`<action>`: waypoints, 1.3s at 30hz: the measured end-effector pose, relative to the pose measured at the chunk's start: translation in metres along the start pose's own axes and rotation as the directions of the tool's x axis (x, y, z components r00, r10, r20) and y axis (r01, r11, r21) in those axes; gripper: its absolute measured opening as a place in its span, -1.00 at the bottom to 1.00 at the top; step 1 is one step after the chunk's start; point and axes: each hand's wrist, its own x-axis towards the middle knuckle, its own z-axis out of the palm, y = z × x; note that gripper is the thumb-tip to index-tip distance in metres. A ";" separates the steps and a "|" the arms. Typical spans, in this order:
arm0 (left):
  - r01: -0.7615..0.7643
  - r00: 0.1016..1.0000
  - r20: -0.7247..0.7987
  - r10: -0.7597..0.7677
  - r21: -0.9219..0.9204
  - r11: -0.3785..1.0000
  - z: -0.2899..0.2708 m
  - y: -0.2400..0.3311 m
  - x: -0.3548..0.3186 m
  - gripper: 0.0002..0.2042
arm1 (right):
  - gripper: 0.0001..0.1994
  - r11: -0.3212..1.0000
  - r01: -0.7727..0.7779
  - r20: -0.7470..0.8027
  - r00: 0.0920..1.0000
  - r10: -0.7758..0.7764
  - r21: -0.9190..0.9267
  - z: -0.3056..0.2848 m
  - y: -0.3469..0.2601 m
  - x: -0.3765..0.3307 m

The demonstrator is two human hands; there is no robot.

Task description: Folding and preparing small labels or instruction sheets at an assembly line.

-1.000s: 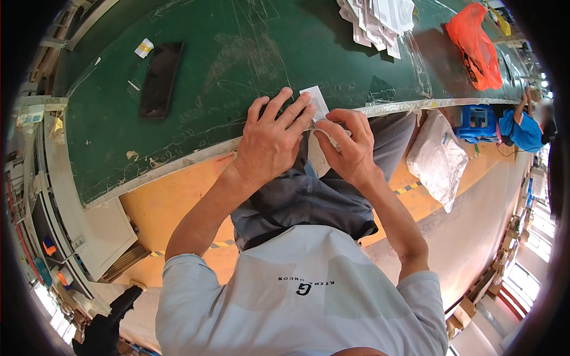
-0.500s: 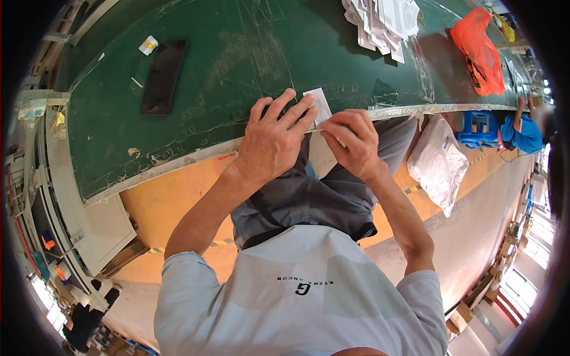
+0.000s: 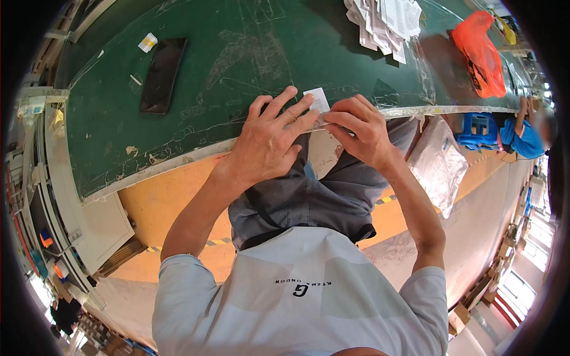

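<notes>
A small white paper slip with faint print lies at the near edge of the green table. My left hand rests palm down beside it, fingers stretched and spread, the fingertips on the slip's left side. From the right, my right hand pinches the slip's near end between thumb and fingers, right at the table edge. The fingers partly cover that end, so how it is folded cannot be made out. Farther back lies a loose pile of white printed papers.
On the green table, a black phone and a small white-and-yellow packet lie left. An orange plastic bag sits right. Beside my leg hangs a white sack. A blue stool and a person in blue are farther right.
My right hand has shifted slightly, its fingers now higher and more extended over the slip's near end. The left hand stays nearly in place, its thumb showing more.
</notes>
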 end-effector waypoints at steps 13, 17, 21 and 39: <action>0.006 1.000 0.000 -0.006 0.010 1.000 0.000 -0.002 0.003 -0.39 | -0.71 0.969 0.232 0.059 0.972 -0.228 -0.082 0.011 0.006 0.003; -0.004 1.000 -0.006 0.005 0.031 1.000 0.001 -0.002 0.002 -0.40 | -0.75 0.996 0.085 0.021 0.996 -0.084 -0.029 -0.004 0.006 0.001; -0.015 1.000 0.019 0.014 0.022 1.000 -0.003 -0.001 0.000 -0.41 | -0.76 0.995 0.097 0.068 0.993 -0.098 0.005 -0.010 0.010 0.002; 0.024 1.000 0.004 -0.023 -0.120 0.992 -0.005 -0.012 0.005 -0.33 | -0.75 0.864 -0.504 0.232 0.842 0.487 0.014 -0.012 0.001 0.036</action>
